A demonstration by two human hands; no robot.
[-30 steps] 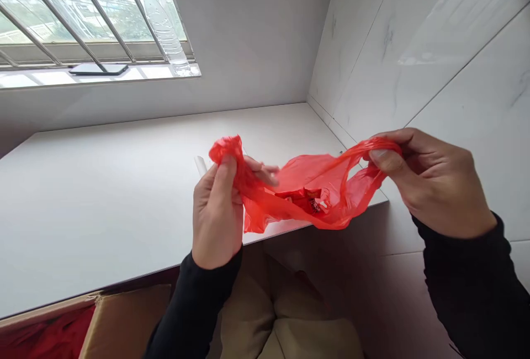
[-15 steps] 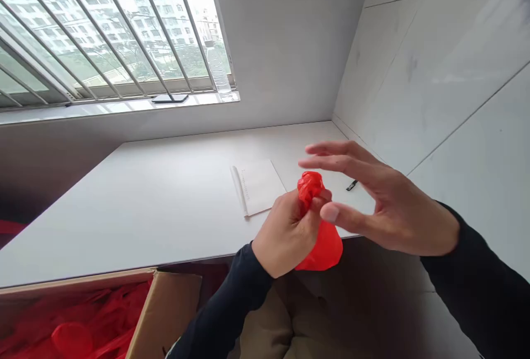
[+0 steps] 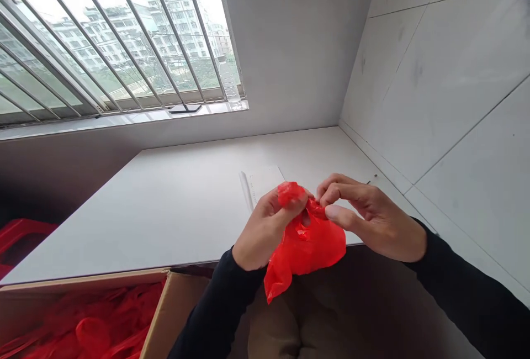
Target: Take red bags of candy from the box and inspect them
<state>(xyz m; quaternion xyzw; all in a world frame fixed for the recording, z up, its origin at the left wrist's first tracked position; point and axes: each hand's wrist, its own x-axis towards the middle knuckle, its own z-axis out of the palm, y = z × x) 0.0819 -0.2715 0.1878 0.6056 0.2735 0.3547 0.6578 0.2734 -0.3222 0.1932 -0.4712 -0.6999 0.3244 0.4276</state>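
A thin red plastic bag [image 3: 317,246] hangs between my two hands, just off the table's front edge. My left hand [image 3: 265,226] is closed around its bunched top, and a crumpled tuft sticks up above the thumb. On the right side of the bag, my right hand [image 3: 360,210] pinches a gathered bit of the plastic between thumb and fingers. The bag's lower part spreads out below, with one corner drooping to the left. What is inside it, if anything, cannot be made out.
A white table [image 3: 178,204] spans the middle, with a paper booklet [image 3: 259,179] partly behind my left hand. At lower left stands a cardboard box [image 3: 163,304] of red plastic bags. A clear bottle [image 3: 229,83] and a dark flat object [image 3: 185,109] rest on the windowsill.
My right hand has come in from a spread pose and now pinches the bag. The bag's body has opened out wider, and my left hand has shifted slightly left.
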